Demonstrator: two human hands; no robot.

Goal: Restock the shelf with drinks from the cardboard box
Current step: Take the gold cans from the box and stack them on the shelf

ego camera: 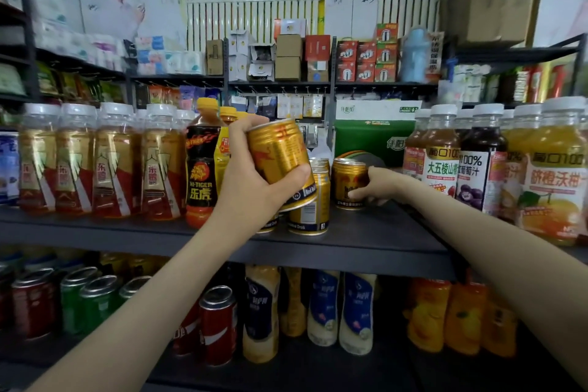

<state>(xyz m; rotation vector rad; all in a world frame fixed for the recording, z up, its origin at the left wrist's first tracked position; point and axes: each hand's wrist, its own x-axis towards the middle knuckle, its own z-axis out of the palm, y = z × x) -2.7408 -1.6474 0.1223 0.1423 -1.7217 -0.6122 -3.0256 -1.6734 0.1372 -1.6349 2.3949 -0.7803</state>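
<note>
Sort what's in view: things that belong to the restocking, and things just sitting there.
Job: left hand gripping a tilted gold can; right hand holding a standing gold can; gold can row; shelf.
Bystanders: Hi-Tiger bottle, juice bottles, green carton, cola cans below.

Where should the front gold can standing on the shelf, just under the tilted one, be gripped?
Round its cylindrical side wall, mid-height, coming from the front. The front can stands upright on the shelf. The tilted can in the left hand hangs over its top and more cans crowd behind, so only the front looks open.
</note>
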